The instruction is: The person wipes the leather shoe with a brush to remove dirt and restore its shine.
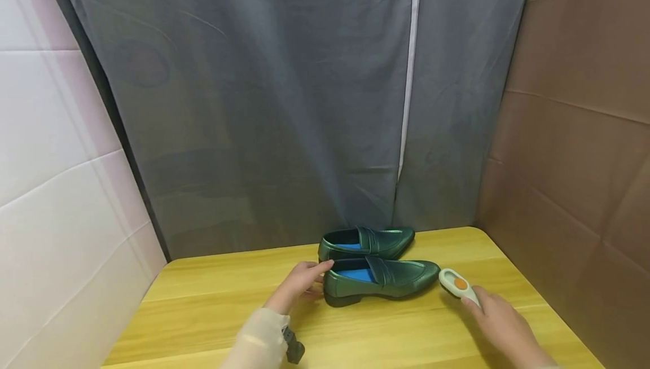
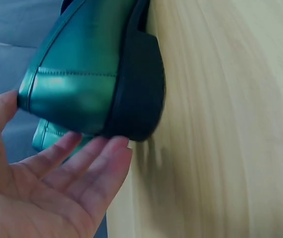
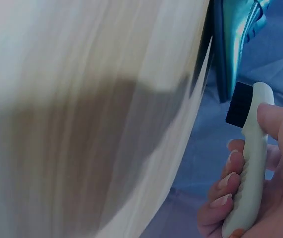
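Two dark green loafers stand side by side on the wooden table (image 1: 213, 295), toes to the right. At the heel of the near loafer (image 1: 411, 281) is my left hand (image 1: 301, 284). Its thumb touches the top of the heel, and its fingers, fairly straight, lie by the back of the heel in the left wrist view. The far loafer (image 1: 393, 240) sits behind the near one, partly hidden by it. My right hand (image 1: 500, 318) grips a pale brush (image 3: 254, 163) by its handle. In the right wrist view its black bristles (image 3: 239, 105) face the loafer's toe; contact cannot be made out.
A grey curtain (image 1: 254, 132) hangs directly behind the table's back edge, close to the far loafer. White fabric (image 1: 61, 177) rises on the left and brown fabric (image 1: 574, 160) on the right. A dark wrist strap (image 1: 291, 346) is on the left sleeve.
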Demonstrator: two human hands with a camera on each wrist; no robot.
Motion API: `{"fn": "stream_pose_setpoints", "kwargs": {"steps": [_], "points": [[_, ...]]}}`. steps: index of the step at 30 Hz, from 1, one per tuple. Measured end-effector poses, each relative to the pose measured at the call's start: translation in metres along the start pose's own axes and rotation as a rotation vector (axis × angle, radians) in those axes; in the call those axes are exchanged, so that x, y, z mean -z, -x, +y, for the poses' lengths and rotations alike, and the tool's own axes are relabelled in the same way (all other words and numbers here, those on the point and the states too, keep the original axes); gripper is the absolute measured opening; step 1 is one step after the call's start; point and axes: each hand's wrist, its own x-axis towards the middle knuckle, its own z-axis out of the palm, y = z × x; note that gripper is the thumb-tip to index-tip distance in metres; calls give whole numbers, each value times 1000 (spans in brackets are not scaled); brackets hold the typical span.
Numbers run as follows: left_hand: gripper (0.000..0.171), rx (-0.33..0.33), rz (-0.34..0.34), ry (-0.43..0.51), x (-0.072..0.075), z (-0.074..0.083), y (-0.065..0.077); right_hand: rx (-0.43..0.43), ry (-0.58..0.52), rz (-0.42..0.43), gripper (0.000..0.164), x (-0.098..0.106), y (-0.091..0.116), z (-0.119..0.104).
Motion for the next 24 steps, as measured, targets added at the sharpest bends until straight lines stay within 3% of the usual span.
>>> {"fn": "stream_pose_setpoints", "kwargs": {"steps": [3, 10, 13, 21, 24], "points": [[87, -21, 20, 8, 7, -5, 4, -9, 2, -14, 48, 0, 0, 10], [44, -91, 102, -12, 24, -19, 19, -18, 30, -69, 53, -8, 1, 25], [37, -100, 121, -24, 31, -25, 26, -20, 35, -85, 58, -11, 2, 27], [35, -153, 68, -37, 43, -38, 41, -51, 25, -169, 68, -21, 6, 24], [36, -169, -9, -57, 45, -45, 47, -66, 30, -191, 75, -23, 7, 21]]}}
